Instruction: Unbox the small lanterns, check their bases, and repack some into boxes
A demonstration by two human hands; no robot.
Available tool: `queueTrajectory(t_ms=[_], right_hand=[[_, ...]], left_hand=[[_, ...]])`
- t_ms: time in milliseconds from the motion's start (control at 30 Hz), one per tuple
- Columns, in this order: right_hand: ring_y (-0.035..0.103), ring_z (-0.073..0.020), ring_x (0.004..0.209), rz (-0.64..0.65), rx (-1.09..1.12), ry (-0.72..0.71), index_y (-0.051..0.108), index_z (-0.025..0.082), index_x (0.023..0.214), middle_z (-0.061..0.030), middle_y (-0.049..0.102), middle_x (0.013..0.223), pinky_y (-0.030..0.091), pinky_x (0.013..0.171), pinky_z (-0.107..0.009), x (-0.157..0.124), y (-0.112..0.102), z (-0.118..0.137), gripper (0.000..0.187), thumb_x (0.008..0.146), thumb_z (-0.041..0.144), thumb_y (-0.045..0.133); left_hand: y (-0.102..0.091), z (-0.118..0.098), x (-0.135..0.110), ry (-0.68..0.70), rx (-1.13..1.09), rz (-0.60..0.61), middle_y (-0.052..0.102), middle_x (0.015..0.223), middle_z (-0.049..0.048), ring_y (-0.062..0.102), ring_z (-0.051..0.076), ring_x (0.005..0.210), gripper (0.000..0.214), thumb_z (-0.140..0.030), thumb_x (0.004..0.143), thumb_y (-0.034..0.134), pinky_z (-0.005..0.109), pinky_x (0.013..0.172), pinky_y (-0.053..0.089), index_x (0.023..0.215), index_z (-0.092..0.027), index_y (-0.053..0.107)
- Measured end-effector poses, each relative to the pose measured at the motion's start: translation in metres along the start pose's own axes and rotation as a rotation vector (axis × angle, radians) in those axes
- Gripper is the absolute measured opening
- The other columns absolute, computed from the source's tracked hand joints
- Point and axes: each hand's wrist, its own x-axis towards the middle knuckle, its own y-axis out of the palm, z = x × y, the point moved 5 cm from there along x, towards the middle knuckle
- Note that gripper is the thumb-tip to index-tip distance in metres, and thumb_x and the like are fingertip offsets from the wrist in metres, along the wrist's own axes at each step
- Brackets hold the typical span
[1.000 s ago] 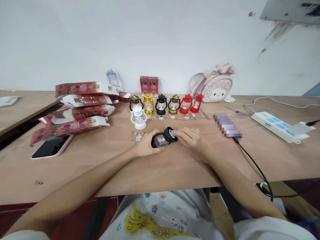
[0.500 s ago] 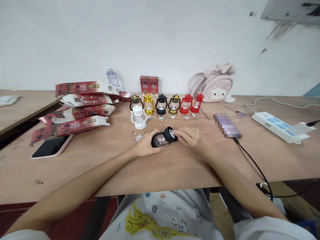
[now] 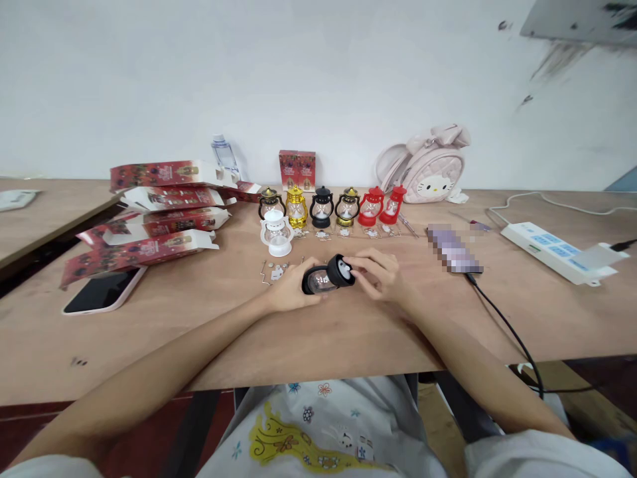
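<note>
Evidently mid-job on one piece. Black toy lantern (image 3: 321, 282) lay tipped over above the wooden table (image 3: 318, 338), well forward of its near edge; left hand (image 3: 289, 287) wrapped around its body, fingers closed on it. Right hand (image 3: 381, 275) at the lantern's black-rimmed end, thumb and fingertips drawn narrow at a white insert (image 3: 344, 268); whether they gripped it or merely touched, could not tell. Insert sat within the rim; whether fully seated, unclear.

Judged partly done: loose small parts (image 3: 277, 273) lay just beyond the left hand, a bent wire (image 3: 264, 273) among them. White lantern (image 3: 277, 234) stood behind these, six lanterns (image 3: 322, 218) in a row farther back, more little bits before several.
</note>
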Motion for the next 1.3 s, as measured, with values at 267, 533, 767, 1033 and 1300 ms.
queueTrajectory(t_ms=[267, 533, 767, 1033, 1300], right_hand=[[0.055, -0.0085, 0.059, -0.079, 0.024, 0.007, 0.066, 0.019, 0.096, -0.0044, 0.063, 0.079, 0.043, 0.050, -0.019, 0.0031, -0.0032, 0.0032, 0.016, 0.086, 0.014, 0.054], [0.055, -0.0078, 0.060, -0.086, -0.006, -0.029, 0.066, 0.020, 0.100, -0.0023, 0.063, 0.078, 0.041, 0.050, -0.018, -0.0007, -0.0014, 0.0008, 0.023, 0.085, 0.009, 0.054], [0.057, -0.0079, 0.059, -0.074, -0.024, -0.049, 0.065, 0.019, 0.097, -0.0023, 0.066, 0.074, 0.041, 0.051, -0.019, 0.0005, -0.0004, 0.0012, 0.018, 0.088, 0.011, 0.052], [0.056, -0.0066, 0.053, 0.004, -0.062, -0.035, 0.059, 0.017, 0.096, -0.0013, 0.068, 0.072, 0.039, 0.052, -0.019, 0.0037, 0.0031, 0.0038, 0.010, 0.091, 0.014, 0.051], [0.056, -0.0064, 0.051, 0.054, -0.095, -0.051, 0.056, 0.019, 0.095, 0.0003, 0.069, 0.072, 0.038, 0.051, -0.019, 0.0026, 0.0044, -0.0008, 0.007, 0.092, 0.019, 0.050]], left_hand=[[-0.0001, 0.0006, 0.0008, 0.010, 0.022, -0.004, 0.065, 0.092, 0.0010, 0.064, 0.020, 0.082, 0.043, -0.039, 0.066, 0.069, 0.029, 0.075, 0.048, 0.102, -0.021, 0.052], [-0.0001, 0.0013, 0.0003, 0.016, 0.018, -0.008, 0.066, 0.092, 0.0005, 0.064, 0.020, 0.082, 0.044, -0.038, 0.067, 0.068, 0.029, 0.074, 0.048, 0.104, -0.021, 0.052], [-0.0002, 0.0015, 0.0011, 0.005, 0.019, -0.005, 0.066, 0.093, 0.0012, 0.064, 0.021, 0.083, 0.044, -0.040, 0.067, 0.068, 0.029, 0.074, 0.047, 0.102, -0.021, 0.052], [-0.0007, 0.0028, 0.0011, 0.023, 0.003, -0.022, 0.065, 0.089, 0.0005, 0.064, 0.020, 0.078, 0.043, -0.041, 0.067, 0.069, 0.028, 0.069, 0.047, 0.099, -0.020, 0.051], [-0.0008, 0.0028, 0.0005, 0.054, 0.005, -0.026, 0.066, 0.090, 0.0000, 0.064, 0.019, 0.079, 0.043, -0.038, 0.067, 0.069, 0.027, 0.071, 0.048, 0.102, -0.020, 0.052]])
